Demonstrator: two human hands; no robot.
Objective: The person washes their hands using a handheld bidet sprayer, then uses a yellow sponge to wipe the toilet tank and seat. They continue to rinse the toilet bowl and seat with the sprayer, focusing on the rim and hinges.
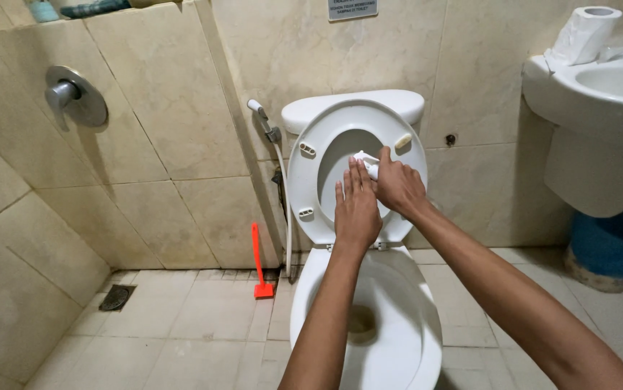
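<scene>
A white toilet (398, 339) stands against the tiled wall with its seat (310, 184) raised upright against the tank (355, 107). My left hand (356, 209) lies flat with fingers together against the raised seat's underside. Right beside it, my right hand (398, 186) is closed around a small white object (366, 162), perhaps a cloth or bottle, pressed to the seat; what it is cannot be told. The bowl below is uncovered, with a little water at its bottom.
A bidet sprayer (262, 119) with a white hose hangs left of the tank. A red brush (259, 263) leans on the wall by a floor drain (117, 297). A white sink (600, 94) with a paper roll (584, 32) is at right, above a blue bucket (615, 245).
</scene>
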